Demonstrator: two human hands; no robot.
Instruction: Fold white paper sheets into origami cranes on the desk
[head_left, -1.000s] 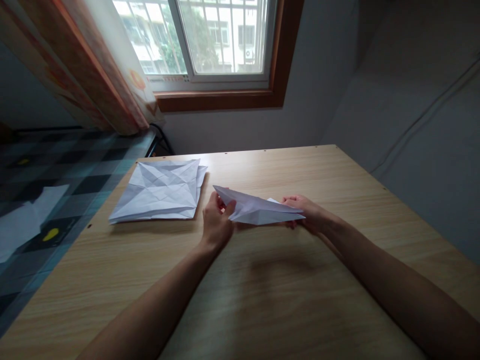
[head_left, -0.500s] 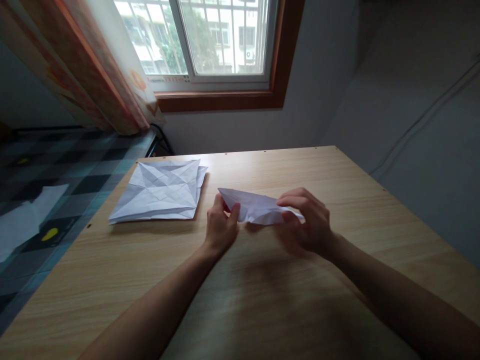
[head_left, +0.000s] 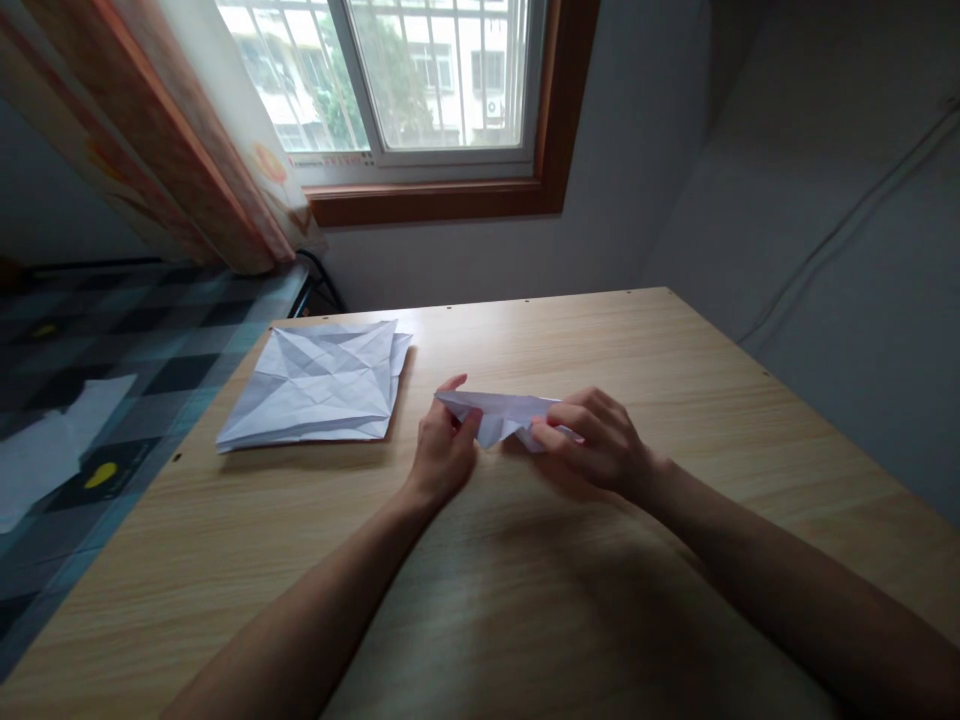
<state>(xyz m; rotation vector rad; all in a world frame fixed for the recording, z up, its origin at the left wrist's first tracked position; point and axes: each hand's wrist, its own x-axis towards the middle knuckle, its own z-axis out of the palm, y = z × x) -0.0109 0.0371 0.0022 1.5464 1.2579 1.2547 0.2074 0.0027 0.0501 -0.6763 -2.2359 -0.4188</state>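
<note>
A small piece of folded white paper [head_left: 504, 410] is held between my two hands, over the middle of the wooden table. My left hand [head_left: 444, 437] grips its left end, thumb in front and one fingertip showing above the top edge. At the right end, my right hand [head_left: 596, 435] pinches the paper between thumb and fingers. The lower edge of the paper is bent and uneven, with a flap hanging near its middle. My fingers hide both of its ends in part.
A stack of creased white paper sheets [head_left: 322, 385] lies at the table's back left. The wooden table [head_left: 720, 420] reaches towards the wall and window [head_left: 450, 90]. Left of it is a checked bed cover [head_left: 180, 330] with loose white paper [head_left: 45, 445] on it.
My right hand has moved slightly left and its fingers have closed further on the paper. The paper now looks flatter along its top, and a left fingertip has come up behind it.
</note>
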